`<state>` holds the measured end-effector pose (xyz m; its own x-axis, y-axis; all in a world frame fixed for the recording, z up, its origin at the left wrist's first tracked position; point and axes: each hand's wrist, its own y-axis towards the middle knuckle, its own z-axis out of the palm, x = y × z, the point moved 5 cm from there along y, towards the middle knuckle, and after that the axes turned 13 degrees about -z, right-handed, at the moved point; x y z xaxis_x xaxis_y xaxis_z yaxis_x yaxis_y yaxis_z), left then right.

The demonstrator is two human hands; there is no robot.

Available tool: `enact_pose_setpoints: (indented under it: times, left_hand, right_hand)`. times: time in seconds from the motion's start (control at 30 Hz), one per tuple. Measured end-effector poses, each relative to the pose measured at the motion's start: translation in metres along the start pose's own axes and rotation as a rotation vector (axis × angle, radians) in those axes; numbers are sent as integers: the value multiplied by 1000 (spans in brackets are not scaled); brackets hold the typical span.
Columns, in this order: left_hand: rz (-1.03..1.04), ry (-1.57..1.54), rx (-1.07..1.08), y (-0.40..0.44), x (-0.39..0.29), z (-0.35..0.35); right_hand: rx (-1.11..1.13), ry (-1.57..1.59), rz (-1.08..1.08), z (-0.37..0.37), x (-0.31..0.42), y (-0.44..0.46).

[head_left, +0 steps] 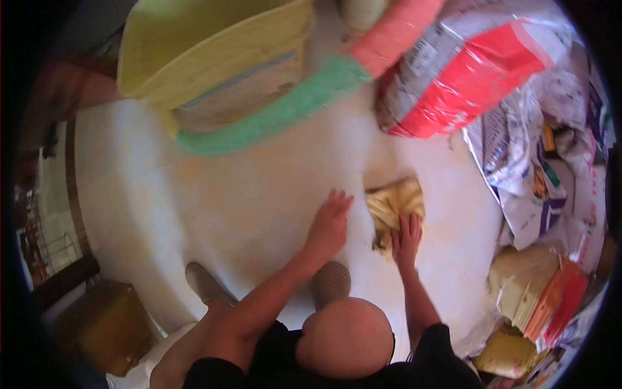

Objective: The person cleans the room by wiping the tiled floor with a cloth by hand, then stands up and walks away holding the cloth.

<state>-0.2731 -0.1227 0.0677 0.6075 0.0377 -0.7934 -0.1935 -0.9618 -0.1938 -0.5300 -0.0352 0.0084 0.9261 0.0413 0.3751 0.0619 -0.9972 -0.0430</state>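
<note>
A crumpled yellow cloth (392,205) with dark, dirty edges lies on the pale floor (259,188). My right hand (407,241) rests on the cloth's lower right part, its fingers stretched out over the fabric. To the left of the cloth, my left hand (332,225) is over the floor with its fingers apart and nothing in it. A small gap separates it from the cloth.
A yellow bin (214,58) stands at the top left, beside a green and red tube (278,113). Red and silver bags (473,71) and stacked containers (528,285) line the right. A cardboard box (107,327) sits lower left, near my shoes (330,284).
</note>
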Motion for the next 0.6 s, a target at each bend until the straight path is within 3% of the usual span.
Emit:
enact_pose_setpoints:
  times: [0.1,0.13,0.2,0.23,0.3,0.4,0.5,0.53,0.6]
  left_hand:
    - [23,-55,-16,-29,15,28]
    - [79,21,-1,-35,34,56]
    - [34,82,25,-44,23,38]
    - [16,85,32,-45,26,30]
    - [-124,184,-151,-40,40,0]
    - [-331,406,-319,-39,82,-45]
    - [-438,455,-380,-52,146,-73]
    - [-453,435,-391,-55,156,-80]
    - [-463,11,-488,-68,166,-89]
  right_hand:
    - [-43,-28,87,29,51,-31]
    - [-32,9,18,47,70,-19]
    - [-1,59,-96,71,107,1]
    - [9,151,-194,89,122,18]
    - [30,313,-381,129,145,66]
    - [104,-193,-858,133,252,104]
    - [228,138,-1054,148,310,111]
    - [348,351,-995,136,322,124]
    - [610,771,-829,106,331,138]
